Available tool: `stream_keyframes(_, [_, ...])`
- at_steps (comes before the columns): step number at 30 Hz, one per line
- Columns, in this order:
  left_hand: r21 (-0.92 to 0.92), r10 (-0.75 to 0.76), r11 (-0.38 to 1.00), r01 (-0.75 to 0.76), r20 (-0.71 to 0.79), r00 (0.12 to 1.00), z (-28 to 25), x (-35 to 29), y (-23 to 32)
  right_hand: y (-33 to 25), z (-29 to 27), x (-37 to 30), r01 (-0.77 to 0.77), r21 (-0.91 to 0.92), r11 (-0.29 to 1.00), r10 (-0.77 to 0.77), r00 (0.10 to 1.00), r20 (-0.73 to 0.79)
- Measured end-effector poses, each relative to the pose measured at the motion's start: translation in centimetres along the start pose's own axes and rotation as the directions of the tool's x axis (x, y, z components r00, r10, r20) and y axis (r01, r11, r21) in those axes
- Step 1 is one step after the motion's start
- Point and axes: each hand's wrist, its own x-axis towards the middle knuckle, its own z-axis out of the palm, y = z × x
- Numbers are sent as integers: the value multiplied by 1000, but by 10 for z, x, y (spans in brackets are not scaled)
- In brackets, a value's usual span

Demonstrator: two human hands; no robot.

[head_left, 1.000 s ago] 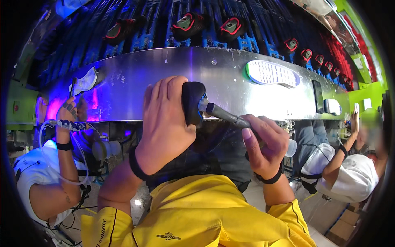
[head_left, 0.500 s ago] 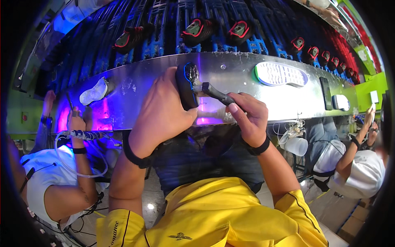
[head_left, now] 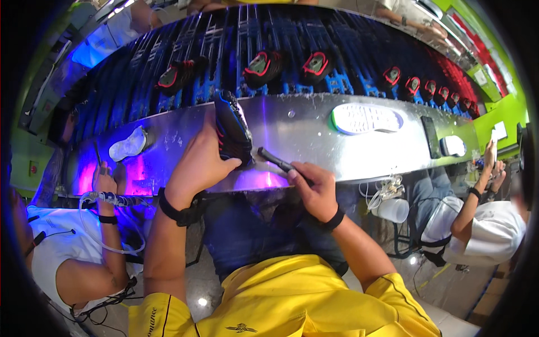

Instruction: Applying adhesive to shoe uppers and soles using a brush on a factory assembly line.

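In the head view, you would do well to brace the black shoe upper with a blue edge line and red marks firmly, and draw the slim, dark-handled brush lightly along that edge; a slip could smear the side. The shoe is tilted over the silver metal worktop. Your left hand grips it from the left; your right hand's fingers close around the handle. Whether the bristles touch the shoe, I can't tell.

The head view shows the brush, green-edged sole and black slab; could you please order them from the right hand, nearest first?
1. Brush: held in the right hand.
2. Green-edged sole: on the metal table, ahead and to the right.
3. Black slab: farther right, past the sole.
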Motion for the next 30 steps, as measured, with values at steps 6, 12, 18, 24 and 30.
stream_keyframes(6, [-367,144,914,-172,-103,984,22,-16,-40,-23,-17,-9,-99,106,989,103,994,-39])
stream_keyframes(12, [-690,159,711,-134,-27,987,31,-55,-9,-67,-36,1,68,-11,998,-68,998,-2])
stream_keyframes(18, [-757,143,650,-63,40,989,33,-66,-1,-80,-48,-9,127,-141,982,-127,992,9])
stream_keyframes(24, [-581,250,791,-189,25,968,30,-74,9,-79,-54,-3,161,-249,955,-177,983,-41])
stream_keyframes(30, [-595,206,793,-129,62,977,29,-76,14,-79,-59,-6,97,-162,982,-101,995,-20])
